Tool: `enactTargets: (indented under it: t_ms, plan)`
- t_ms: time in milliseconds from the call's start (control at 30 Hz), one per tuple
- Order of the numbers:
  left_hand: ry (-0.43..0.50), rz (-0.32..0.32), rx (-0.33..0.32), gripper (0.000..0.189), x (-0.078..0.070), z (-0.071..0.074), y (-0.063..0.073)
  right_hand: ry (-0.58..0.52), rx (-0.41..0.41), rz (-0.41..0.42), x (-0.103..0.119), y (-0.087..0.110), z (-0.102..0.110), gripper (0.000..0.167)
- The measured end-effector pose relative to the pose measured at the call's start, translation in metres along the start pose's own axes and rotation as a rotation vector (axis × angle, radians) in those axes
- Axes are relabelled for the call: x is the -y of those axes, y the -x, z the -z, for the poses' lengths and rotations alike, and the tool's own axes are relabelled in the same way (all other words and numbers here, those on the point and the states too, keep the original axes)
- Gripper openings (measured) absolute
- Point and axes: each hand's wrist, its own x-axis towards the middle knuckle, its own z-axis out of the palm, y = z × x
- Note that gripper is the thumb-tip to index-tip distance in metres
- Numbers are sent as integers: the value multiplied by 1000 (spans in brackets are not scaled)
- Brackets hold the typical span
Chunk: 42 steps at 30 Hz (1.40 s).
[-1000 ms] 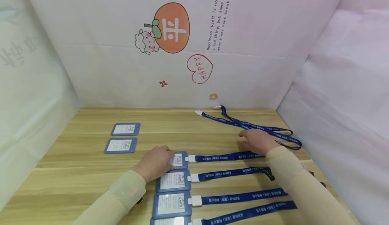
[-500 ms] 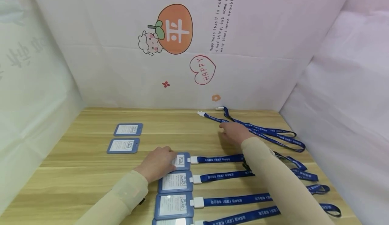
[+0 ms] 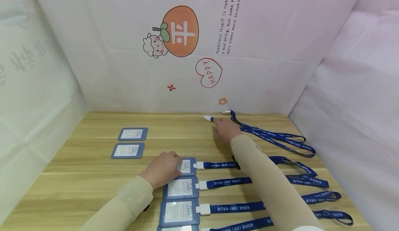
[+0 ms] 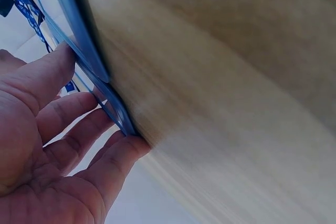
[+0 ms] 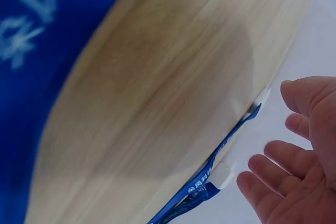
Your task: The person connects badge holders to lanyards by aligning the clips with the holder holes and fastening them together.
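Note:
My left hand [image 3: 162, 168] holds a blue ID card holder [image 3: 188, 165] at the top of a column of holders. The left wrist view shows its thumb and fingers spread across the holder [image 4: 107, 100], fingertips at its edges. The right hand [image 3: 227, 130] is over a loose blue lanyard, just right of its white clip [image 3: 207, 118]. In the right wrist view, the fingers of that right hand [image 5: 294, 166] are loosely bent with nothing between them, close to the lanyard clips [image 5: 223, 174]. A second loose lanyard [image 3: 265, 133] lies behind and to the right.
Below the held holder lie several more card holders [image 3: 180, 187] with lanyards [image 3: 229, 182] clipped on, running right beneath the right forearm. Two card holders without lanyards, one [image 3: 127, 150] nearer and one [image 3: 133, 134] farther, lie at left. White printed sheets [image 3: 124, 78] wall the wooden table [image 3: 78, 175].
The right hand has moved left and away from me, from above the right part of the lanyards to beside the white clip. The left hand stays on the card holder.

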Motion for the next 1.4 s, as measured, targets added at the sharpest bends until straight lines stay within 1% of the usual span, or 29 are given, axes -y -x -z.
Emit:
enactTargets:
  t_ms: [200, 333, 467, 700, 800, 1000, 1233, 1400]
  plan:
    - [-17, -6, -3, 44, 3, -3, -1, 6, -1, -44, 4, -13, -5, 55]
    - [-18, -13, -4, 45, 4, -4, -1, -22, -1, -79, 4, -20, -8, 59]
    - [-14, -19, -7, 45, 3, -5, -1, -50, -3, -104, 1, -22, -11, 62]
    - [-10, -11, -10, 44, 2, -5, 0, -74, 6, -78, -5, -20, -15, 65]
    - [-9, -8, -11, 44, 2, -5, 1, -89, 18, -87, -7, -19, -17, 66]
    - [-13, 2, -8, 44, 2, -6, 0, -91, 15, -110, -8, -23, -20, 66]
    - [-22, -4, -12, 44, 2, -5, 1, -77, 21, -105, -9, -24, -23, 63]
    - [-27, -13, -21, 44, 2, -4, 1, -92, 48, -113, -7, -24, -24, 63]
